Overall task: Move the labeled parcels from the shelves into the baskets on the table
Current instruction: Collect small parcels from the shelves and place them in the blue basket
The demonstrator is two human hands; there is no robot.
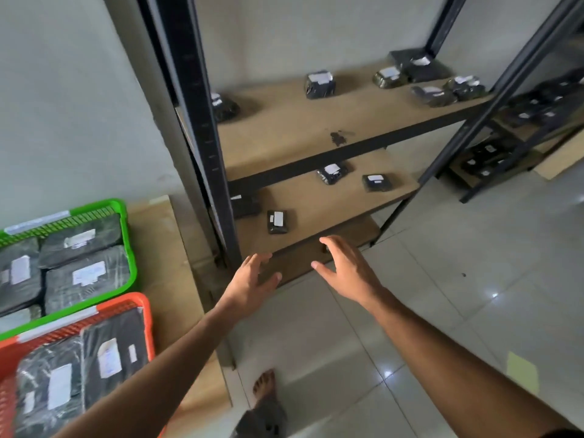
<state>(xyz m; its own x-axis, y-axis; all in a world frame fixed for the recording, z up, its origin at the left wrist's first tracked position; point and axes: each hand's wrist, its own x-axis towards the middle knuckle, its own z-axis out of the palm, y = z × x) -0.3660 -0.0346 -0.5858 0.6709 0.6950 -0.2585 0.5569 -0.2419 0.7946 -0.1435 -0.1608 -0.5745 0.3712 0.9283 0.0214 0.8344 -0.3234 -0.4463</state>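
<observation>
You are partway through. The green basket [128,248] and the orange basket [147,317] on the table [164,248] at the left already hold several labelled parcels each, packed flat with labels up. Plenty is left: about six parcels sit on the upper shelf [284,131], four on the lower shelf [316,210], and more on the rack at the far right.

Your left hand [251,279] and right hand [344,270] both reach toward the near edge of the lower shelf with fingers spread and loose, holding nothing. The nearest parcel [277,221] lies flat on that shelf, just beyond your hands and apart from them, probably your next pick. Its long axis runs near to far, roughly along your reach, with the white label facing up toward its far end. Another parcel [245,205] lies just to its left, partly hidden behind the black post [202,121].
</observation>
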